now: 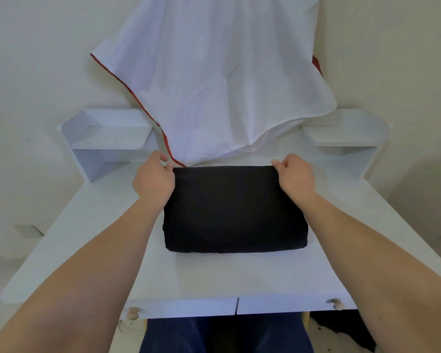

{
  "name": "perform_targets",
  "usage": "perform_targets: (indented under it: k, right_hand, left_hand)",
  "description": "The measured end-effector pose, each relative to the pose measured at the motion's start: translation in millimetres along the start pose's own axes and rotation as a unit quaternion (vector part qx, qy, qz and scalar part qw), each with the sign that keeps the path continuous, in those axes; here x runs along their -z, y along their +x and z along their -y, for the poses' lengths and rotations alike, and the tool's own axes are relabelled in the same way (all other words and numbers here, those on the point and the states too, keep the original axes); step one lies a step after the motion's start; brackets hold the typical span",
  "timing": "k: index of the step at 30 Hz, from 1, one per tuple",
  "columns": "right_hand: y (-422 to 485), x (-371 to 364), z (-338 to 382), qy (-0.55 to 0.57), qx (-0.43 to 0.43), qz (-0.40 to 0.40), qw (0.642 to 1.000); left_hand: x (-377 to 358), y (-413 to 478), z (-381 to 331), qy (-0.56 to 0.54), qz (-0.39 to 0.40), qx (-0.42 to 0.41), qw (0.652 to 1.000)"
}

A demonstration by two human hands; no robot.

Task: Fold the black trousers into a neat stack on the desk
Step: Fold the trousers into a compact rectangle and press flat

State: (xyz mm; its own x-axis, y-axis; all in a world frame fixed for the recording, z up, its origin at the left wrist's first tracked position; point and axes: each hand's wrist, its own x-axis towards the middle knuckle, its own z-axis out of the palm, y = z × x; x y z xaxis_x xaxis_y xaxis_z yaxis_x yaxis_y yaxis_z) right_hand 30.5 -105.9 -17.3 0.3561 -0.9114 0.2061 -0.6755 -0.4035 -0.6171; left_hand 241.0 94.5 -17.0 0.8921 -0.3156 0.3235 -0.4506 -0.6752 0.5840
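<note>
The black trousers [233,210] lie in the middle of the white table [239,276] as a compact rectangle, several layers thick by the look of the rounded near edge; my left hand [154,178] pinches the far left corner between thumb and fingers, and my right hand [294,174] pinches the far right corner the same way; both are closed on the cloth, not spread flat. Behind hangs a white cloth with a red hem [214,80], just beyond the far edge. I judge the folding nearly done; what seems left is to square the far edge, let go, and perhaps smooth the top.
</note>
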Motion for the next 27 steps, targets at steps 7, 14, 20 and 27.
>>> perform_targets:
  k: [7, 14, 20, 27]
  right_hand:
    - [-4, 14, 2, -0.046, 0.031, 0.025, 0.998]
    - [-23, 24, -9, -0.050, 0.008, 0.106, 0.993]
    - [-43, 15, -14, -0.030, 0.021, 0.015, 0.999]
    - [-48, 19, -13, -0.020, -0.004, -0.010, 1.000]
  left_hand:
    - [26, 11, -6, -0.082, 0.171, 0.057, 0.980]
    - [53, -3, -2, -0.079, 0.250, 0.107, 0.959]
    - [44, -23, -10, 0.038, 0.125, -0.051, 0.990]
    - [37, -33, -8, 0.051, 0.033, -0.078, 0.995]
